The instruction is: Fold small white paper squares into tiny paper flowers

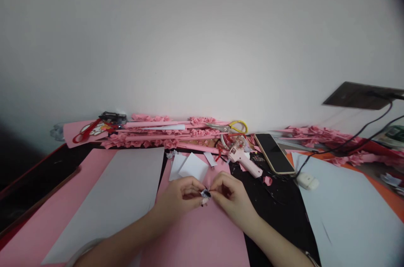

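Observation:
Above the pink sheet (195, 233), my left hand (180, 196) and my right hand (232, 198) meet fingertip to fingertip. Pinched between them is a small crumpled black-and-white piece (205, 193), which looks like folded paper; the fingers cover part of it. My left thumb and forefinger grip its left side, and my right thumb and forefinger close on its right side. Just beyond the hands lie white paper squares (194, 167), partly overlapping. A pink hot glue gun (248, 164) rests to the right behind my right hand.
Pink paper flowers and rolled sticks (170, 136) line the wall, with yellow-handled scissors (232, 127) on them. A phone (274, 153), a white earbud case (308, 181) and black cables (362, 128) are at right. White sheets (120, 199) flank the pink one.

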`<state>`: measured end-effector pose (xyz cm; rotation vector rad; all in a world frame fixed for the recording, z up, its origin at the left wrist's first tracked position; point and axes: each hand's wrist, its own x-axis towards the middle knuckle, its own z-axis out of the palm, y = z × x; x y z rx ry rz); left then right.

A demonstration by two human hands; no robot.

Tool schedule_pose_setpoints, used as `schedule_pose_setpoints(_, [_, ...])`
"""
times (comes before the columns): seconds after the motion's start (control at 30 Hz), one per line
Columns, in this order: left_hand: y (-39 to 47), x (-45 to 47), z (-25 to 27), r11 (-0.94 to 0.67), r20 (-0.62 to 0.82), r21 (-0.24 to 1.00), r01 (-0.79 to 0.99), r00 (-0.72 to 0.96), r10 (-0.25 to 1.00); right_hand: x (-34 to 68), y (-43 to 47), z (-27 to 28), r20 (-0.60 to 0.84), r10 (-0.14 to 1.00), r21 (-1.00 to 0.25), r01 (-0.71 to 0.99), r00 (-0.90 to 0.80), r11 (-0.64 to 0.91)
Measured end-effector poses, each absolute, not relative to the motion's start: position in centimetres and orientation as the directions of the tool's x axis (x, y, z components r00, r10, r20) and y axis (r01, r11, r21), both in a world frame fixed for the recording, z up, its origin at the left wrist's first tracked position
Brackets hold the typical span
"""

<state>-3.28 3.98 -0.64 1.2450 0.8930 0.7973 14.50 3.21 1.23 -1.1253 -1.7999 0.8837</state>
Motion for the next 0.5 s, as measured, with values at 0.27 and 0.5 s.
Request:
schedule_pose_setpoints(0.27, [4.04,-3.14,-0.52,0.253,-0.165,0.962,-0.102,0.522,0.837,14.36,2.86,1.04,0.255,0.930,-0.876,0.344,-0.263,0.338])
schedule_pose_setpoints(0.5, [4.10,-3.00,-0.39,0.315,-0.195,0.939,-0.138,0.540,0.819,14.20,2.82,1.02,0.225,0.947,-0.898,0.329,-0.229,0.293])
